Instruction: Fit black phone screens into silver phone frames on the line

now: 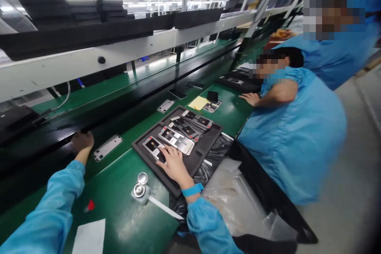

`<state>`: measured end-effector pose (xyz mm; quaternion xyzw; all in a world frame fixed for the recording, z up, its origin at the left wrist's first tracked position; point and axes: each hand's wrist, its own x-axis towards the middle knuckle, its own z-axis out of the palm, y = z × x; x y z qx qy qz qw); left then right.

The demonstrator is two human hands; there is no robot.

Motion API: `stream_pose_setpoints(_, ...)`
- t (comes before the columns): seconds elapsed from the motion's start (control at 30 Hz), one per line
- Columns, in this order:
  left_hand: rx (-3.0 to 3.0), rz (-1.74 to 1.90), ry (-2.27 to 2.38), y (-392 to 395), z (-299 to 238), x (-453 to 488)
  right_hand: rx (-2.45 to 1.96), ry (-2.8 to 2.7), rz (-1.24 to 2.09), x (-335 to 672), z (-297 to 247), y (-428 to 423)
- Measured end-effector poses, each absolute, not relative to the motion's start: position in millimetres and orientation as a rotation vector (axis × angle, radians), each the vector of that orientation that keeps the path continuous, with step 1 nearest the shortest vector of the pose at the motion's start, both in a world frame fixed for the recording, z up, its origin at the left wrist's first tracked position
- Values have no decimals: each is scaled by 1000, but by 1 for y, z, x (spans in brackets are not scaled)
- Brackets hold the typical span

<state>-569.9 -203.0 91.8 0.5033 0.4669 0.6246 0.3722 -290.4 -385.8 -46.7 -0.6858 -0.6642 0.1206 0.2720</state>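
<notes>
My left hand [82,141] reaches over the dark conveyor belt at the left. Its fingers are smeared by motion, so I cannot see whether they hold anything. Just right of it a silver phone frame [107,147] lies at the belt's edge. My right hand [175,166], with a blue wrist strap, rests over a dark foam tray [208,138]. Its fingers are spread and touch a phone part [152,146] with a black patch and red tab. Beside that lies a lighter phone part [176,139], and several similar ones fill the tray's far side.
On the green bench stand a dispenser bottle [140,191] with its metal lid up, a white strip [165,207] and a white sheet [89,237]. Clear plastic bags [235,190] lie at the right. A co-worker in blue [294,127] leans on the bench beyond; another stands behind.
</notes>
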Motion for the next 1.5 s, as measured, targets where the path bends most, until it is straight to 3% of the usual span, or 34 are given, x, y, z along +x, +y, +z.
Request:
stream_pose_setpoints(0.13,1578,1222,1474,-147,53,-461,-1805,-1767,318,-290,-49,-389)
stream_pose_setpoints(0.37,1939,513,1506,-90,2,-280,-1742,-1695,443,-287,-47,-397)
stream_pose_setpoints(0.63,2106,458,1348,-54,-6,-247,-1719,-1653,527,-282,-49,-400)
stream_pose_setpoints(0.83,1933,791,1264,-78,29,-306,-1711,-1675,442,-286,-48,-397)
stream_pose_setpoints(1.13,1120,1428,1051,-217,111,-531,-1843,-1770,211,-297,-33,-394)
stream_pose_setpoints(1.33,579,1406,912,-340,122,-617,-1907,-1457,410,-290,-24,-387)
stream_pose_setpoints(1.5,413,1186,820,-398,121,-647,-1813,-1338,358,-268,8,-396)
